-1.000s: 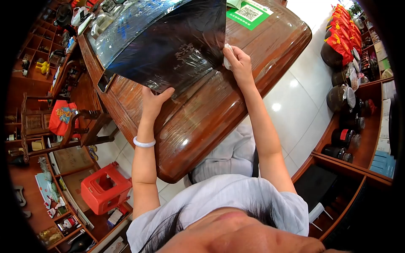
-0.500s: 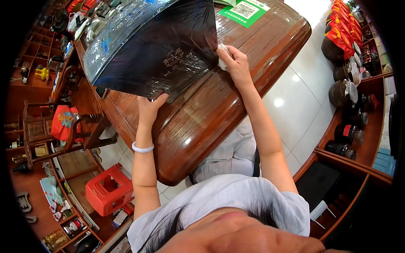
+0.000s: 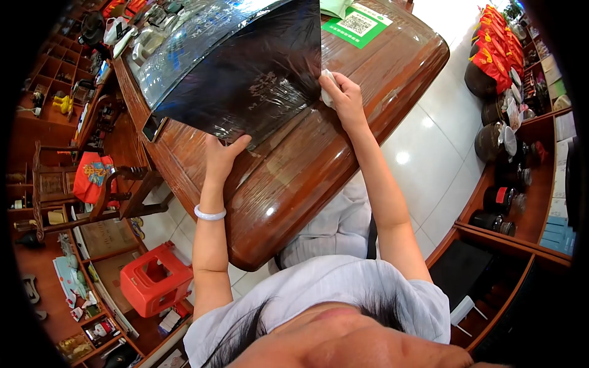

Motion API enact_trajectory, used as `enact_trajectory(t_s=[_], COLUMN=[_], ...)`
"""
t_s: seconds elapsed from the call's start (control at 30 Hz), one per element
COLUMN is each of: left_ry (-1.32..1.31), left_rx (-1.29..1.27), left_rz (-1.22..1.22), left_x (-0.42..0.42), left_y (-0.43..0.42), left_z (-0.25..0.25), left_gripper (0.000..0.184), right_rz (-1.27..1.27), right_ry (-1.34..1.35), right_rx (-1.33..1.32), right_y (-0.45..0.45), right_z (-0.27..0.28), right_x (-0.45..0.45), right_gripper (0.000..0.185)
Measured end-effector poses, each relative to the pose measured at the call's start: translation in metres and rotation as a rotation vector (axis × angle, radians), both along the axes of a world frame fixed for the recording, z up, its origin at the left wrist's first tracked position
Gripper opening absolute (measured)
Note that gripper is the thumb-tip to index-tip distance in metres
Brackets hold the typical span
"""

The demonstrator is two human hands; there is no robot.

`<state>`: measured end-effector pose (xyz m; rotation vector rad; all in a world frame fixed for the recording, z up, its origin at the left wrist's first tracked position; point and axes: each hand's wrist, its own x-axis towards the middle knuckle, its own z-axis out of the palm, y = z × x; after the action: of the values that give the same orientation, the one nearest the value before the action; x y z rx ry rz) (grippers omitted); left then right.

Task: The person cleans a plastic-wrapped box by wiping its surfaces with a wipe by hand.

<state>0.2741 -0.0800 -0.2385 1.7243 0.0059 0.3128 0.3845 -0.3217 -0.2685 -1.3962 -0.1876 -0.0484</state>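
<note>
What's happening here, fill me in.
A person at a wooden table is handling a dark, film-wrapped box. The left hand is at its near lower edge, partly hidden beneath it. The right hand pinches a crumpled white wad by its lower right corner. A green QR-code card lies beyond.

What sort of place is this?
Likely a small shop: a green QR-code card on the wooden table, dark jars under red covers, and crowded wooden shelves.
</note>
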Motion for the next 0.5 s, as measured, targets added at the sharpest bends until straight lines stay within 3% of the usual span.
enact_trajectory(t_s=[0.17,0.5], left_ry=[0.006,0.010], left_rx=[0.016,0.001], left_rz=[-0.001,0.004], left_x=[0.0012,0.0007], left_y=[0.0025,0.0013], left_z=[-0.0030,-0.0012], left_gripper=[0.043,0.052], right_rz=[-0.015,-0.016], right_ry=[0.026,-0.025], right_rx=[-0.029,-0.065], right_y=[-0.0005,0.0000], right_z=[0.0037,-0.0003], right_x=[-0.0019,-0.0001], right_gripper=[0.031,0.027])
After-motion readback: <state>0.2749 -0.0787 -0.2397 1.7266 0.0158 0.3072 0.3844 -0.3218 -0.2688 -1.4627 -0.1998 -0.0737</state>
